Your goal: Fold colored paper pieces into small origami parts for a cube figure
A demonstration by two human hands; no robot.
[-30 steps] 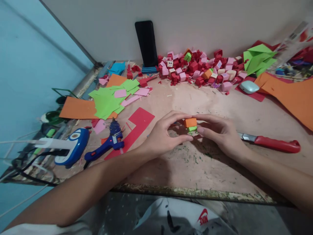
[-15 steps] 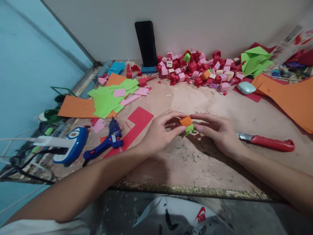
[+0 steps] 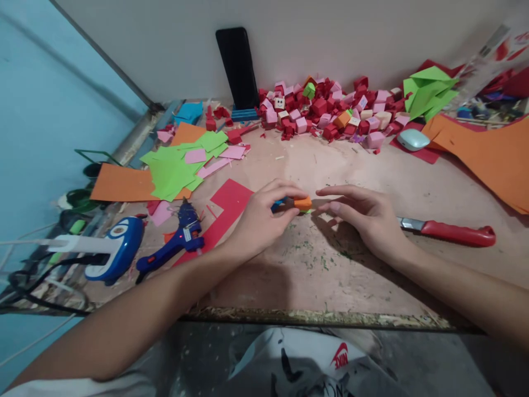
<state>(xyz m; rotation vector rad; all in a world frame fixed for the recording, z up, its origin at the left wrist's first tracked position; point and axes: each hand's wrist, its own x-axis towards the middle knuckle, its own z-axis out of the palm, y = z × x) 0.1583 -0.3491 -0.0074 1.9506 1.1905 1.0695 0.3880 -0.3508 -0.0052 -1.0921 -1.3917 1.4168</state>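
My left hand [image 3: 264,218] pinches a small orange paper piece [image 3: 303,203] between thumb and fingers, with a bit of green showing under it. Something blue [image 3: 279,204] shows between the fingers of the same hand. To the right, my right hand [image 3: 363,218] is held apart from the piece, its thumb and fingers spread with nothing between them. Both hands are over the wooden table [image 3: 256,292], above scattered green specks. A knife with a red handle [image 3: 457,232] lies beside my right wrist.
A blue glue gun [image 3: 184,240], a blue-and-white device [image 3: 118,248] and red paper [image 3: 231,201] lie left. Green sheets [image 3: 173,171] lie behind them. At the back stand a phone [image 3: 238,69] and a heap of paper cubes [image 3: 318,107]. Orange sheets [image 3: 491,160] lie right.
My right hand has let go of the orange and green piece, and a gap has opened. My left hand has moved slightly left with it and turned it. The view has shifted a little.
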